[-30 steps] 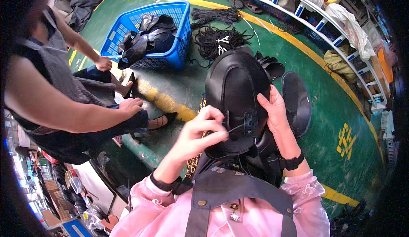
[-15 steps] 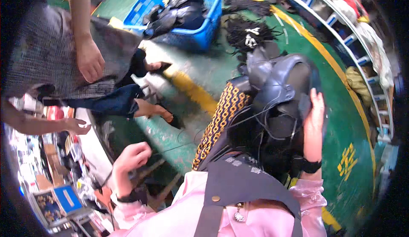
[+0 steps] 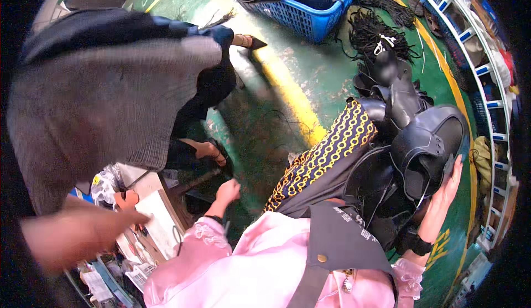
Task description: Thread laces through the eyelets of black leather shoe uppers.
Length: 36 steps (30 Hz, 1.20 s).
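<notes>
A black leather shoe upper point(image 3: 420, 147) with small lace holes lies on my lap at the right, among more black uppers point(image 3: 368, 175). My right hand point(image 3: 449, 189) presses flat along its right side, fingers stretched; the thumb is hidden. On the left, my left hand point(image 3: 227, 193) is raised away from the uppers with its fingers curled closed. Whatever it may hold is too small to make out. A patterned navy and yellow sleeve or cloth point(image 3: 326, 153) lies beside the uppers.
A blue plastic basket point(image 3: 310, 23) of black uppers stands ahead, with a bundle of black laces point(image 3: 376, 37) beside it. Another person in a grey garment point(image 3: 105, 103) stands close at left, their arm point(image 3: 83, 230) reaching in. A white rack point(image 3: 487, 81) runs along the right.
The view has shifted, so basket and uppers sit elsewhere in it. The other person is closer, with an arm extended. My left hand stays closed; my right stays on the upper.
</notes>
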Tool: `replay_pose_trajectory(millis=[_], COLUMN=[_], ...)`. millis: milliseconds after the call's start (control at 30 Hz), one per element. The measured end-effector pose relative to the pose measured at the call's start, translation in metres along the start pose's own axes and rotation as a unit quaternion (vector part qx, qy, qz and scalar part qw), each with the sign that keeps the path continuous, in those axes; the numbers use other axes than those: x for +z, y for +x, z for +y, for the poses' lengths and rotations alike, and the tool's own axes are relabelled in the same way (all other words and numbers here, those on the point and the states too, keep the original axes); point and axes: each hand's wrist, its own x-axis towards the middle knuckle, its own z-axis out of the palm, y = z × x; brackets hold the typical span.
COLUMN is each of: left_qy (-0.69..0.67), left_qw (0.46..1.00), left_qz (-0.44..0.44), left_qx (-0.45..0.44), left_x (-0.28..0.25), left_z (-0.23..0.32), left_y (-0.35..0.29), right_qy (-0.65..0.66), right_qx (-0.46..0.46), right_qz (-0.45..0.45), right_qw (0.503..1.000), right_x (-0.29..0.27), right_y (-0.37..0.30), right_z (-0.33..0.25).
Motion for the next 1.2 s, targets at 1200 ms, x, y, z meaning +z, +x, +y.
replay_pose_trajectory(millis=[1200], left_qy=[-0.449], left_qw=[0.753], left_qz=[0.145], left_qx=[-0.459], left_x=[0.236], left_z=[0.188], left_y=[0.376], right_qy=[-0.038], right_qx=[0.325], right_qz=[0.093], right_qw=[0.94], right_x=[0.117], right_y=[0.081], right_z=[0.129])
